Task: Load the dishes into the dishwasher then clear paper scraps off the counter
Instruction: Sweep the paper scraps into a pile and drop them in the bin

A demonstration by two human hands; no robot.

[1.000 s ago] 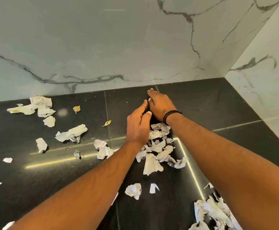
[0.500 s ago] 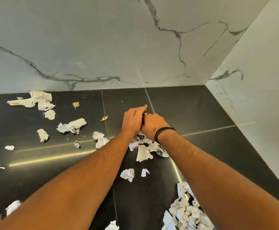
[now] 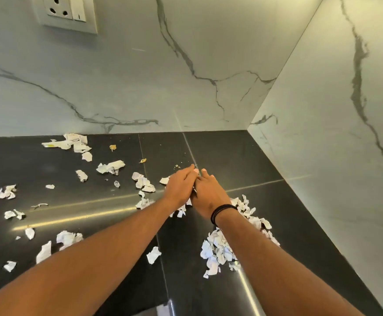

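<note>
At frame centre, the left hand (image 3: 180, 190) and right hand (image 3: 208, 195) are pressed side by side, fingers straight, on the dark counter (image 3: 243, 156). Gathered paper scraps (image 3: 218, 247) are heaped lower right, nearest the right forearm; loose scraps (image 3: 110, 167) are scattered leftward, beyond the left hand.

Both arms extended fwd — left hand (image 3: 179, 188) & right hand (image 3: 208, 194) touching, fingers straight.

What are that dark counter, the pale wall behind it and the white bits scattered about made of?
Counter: looks like polished dark stone or tile; it mirrors light in streaks and shows thin joint lines.
Wall: marble or marble-look slab, pale with grey veins, smooth, slightly glossy.
White scraps: paper, torn and crumpled, matte, with ragged edges and faint print.
</note>
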